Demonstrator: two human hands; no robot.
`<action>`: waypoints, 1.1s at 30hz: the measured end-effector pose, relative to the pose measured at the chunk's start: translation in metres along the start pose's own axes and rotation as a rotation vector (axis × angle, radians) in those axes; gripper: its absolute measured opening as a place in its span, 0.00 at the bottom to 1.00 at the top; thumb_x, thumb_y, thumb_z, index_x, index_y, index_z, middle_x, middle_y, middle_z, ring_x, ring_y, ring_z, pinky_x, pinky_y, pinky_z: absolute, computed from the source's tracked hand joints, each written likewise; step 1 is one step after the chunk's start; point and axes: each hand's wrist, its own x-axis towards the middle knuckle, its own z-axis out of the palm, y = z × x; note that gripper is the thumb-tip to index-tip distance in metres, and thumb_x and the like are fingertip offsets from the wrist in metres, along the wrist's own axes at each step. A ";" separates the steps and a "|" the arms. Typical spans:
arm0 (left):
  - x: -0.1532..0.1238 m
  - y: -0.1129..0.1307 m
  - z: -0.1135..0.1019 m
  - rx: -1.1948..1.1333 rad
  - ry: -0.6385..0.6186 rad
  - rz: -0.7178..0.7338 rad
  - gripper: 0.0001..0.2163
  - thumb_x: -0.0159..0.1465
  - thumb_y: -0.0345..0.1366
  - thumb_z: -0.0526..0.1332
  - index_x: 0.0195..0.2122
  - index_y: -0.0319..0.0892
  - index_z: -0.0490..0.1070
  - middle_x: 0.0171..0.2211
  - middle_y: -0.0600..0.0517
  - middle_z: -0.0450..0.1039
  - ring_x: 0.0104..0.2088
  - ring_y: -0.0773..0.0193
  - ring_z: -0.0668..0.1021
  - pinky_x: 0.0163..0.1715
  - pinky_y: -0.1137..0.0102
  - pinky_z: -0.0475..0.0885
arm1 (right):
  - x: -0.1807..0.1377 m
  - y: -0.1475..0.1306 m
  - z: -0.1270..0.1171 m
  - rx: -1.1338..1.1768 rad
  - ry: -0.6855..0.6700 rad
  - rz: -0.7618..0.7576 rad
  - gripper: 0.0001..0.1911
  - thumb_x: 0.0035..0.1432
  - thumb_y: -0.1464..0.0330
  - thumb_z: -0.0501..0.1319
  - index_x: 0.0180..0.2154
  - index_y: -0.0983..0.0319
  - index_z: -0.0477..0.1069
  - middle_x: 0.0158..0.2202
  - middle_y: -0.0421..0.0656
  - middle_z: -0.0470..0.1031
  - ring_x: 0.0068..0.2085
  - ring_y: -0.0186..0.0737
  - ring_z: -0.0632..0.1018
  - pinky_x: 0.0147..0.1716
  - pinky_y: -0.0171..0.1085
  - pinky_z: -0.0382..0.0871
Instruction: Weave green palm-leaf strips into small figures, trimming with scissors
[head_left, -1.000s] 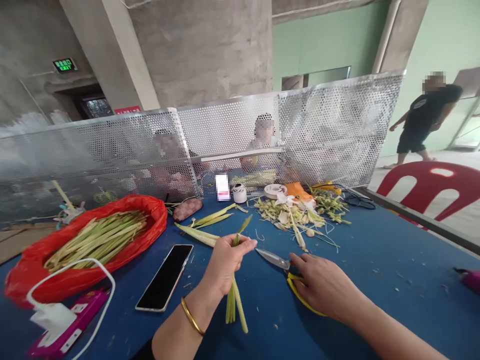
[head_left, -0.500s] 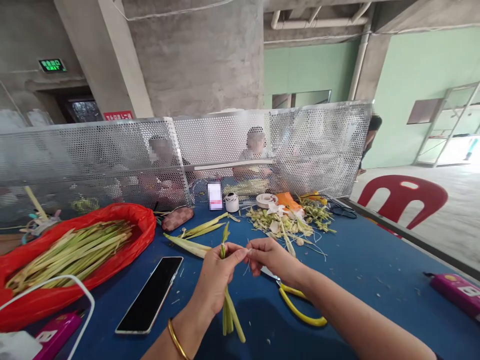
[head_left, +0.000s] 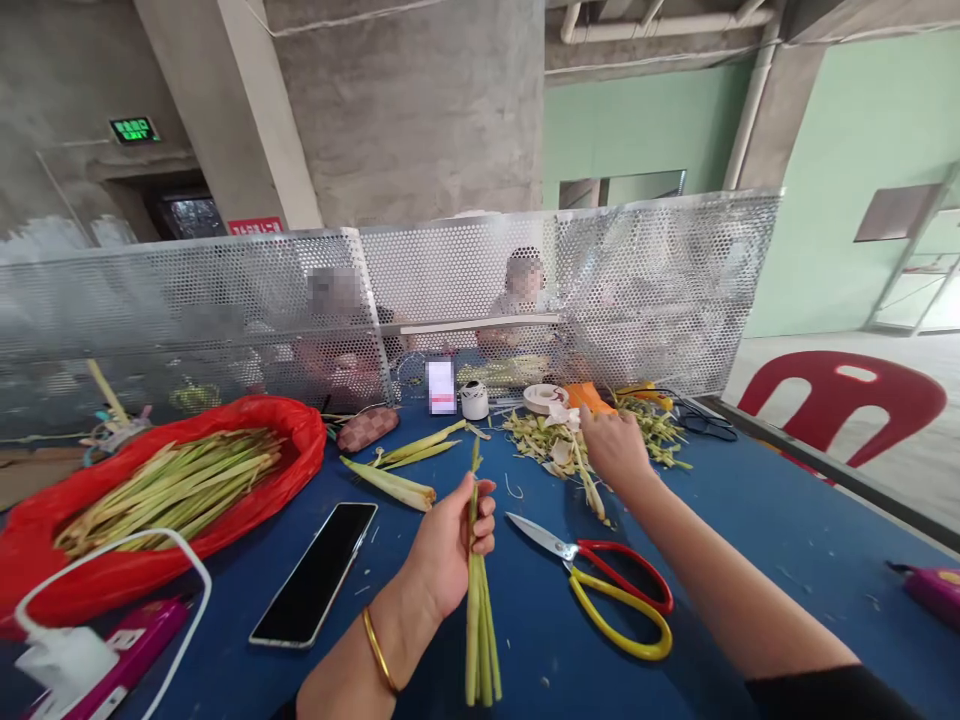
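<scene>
My left hand [head_left: 450,545] is closed around a small bundle of green plant stalks [head_left: 480,640], held upright with the cut ends down and a thin tip showing above the fist. My right hand [head_left: 616,450] reaches over the pile of plant scraps [head_left: 551,445], beside an orange packet [head_left: 589,398] and a white crumpled piece [head_left: 562,415]. Its fingertips are turned away, so what they hold, if anything, is hidden. Between my arms lie scissors [head_left: 574,552] with one red and one yellow handle, blades pointing left.
A red bag [head_left: 304,430] full of long stalks [head_left: 180,480] stands at the left. Near it lie a phone [head_left: 315,575], a checked pouch [head_left: 367,428] and loose leaves [head_left: 394,485]. A perforated metal screen [head_left: 457,270] closes the back; people sit behind it. Purple power strips lie at both sides.
My right hand has left the left hand's fingertips and moved away to the scrap pile. My left hand has lowered slightly, still gripping the stalks. The scissors now show fully.
</scene>
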 end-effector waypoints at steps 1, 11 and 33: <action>0.000 -0.002 -0.001 0.001 0.001 0.033 0.10 0.63 0.39 0.58 0.31 0.35 0.70 0.22 0.56 0.62 0.17 0.77 0.63 0.14 0.79 0.56 | -0.003 0.003 -0.003 -0.042 0.015 -0.021 0.19 0.57 0.80 0.47 0.45 0.73 0.72 0.36 0.61 0.75 0.44 0.54 0.73 0.52 0.55 0.49; -0.003 -0.009 0.001 -0.203 -0.057 0.077 0.03 0.58 0.28 0.64 0.34 0.35 0.75 0.31 0.48 0.74 0.33 0.66 0.77 0.42 0.68 0.74 | -0.070 -0.049 -0.018 0.202 0.071 -0.240 0.14 0.63 0.61 0.53 0.34 0.61 0.74 0.34 0.47 0.77 0.39 0.47 0.75 0.47 0.46 0.60; -0.003 -0.012 -0.004 0.404 0.196 0.448 0.12 0.49 0.41 0.69 0.30 0.39 0.80 0.29 0.46 0.78 0.30 0.61 0.76 0.28 0.72 0.69 | -0.123 -0.097 0.012 1.529 -0.793 0.403 0.22 0.52 0.52 0.64 0.29 0.68 0.72 0.17 0.39 0.71 0.13 0.26 0.65 0.15 0.28 0.53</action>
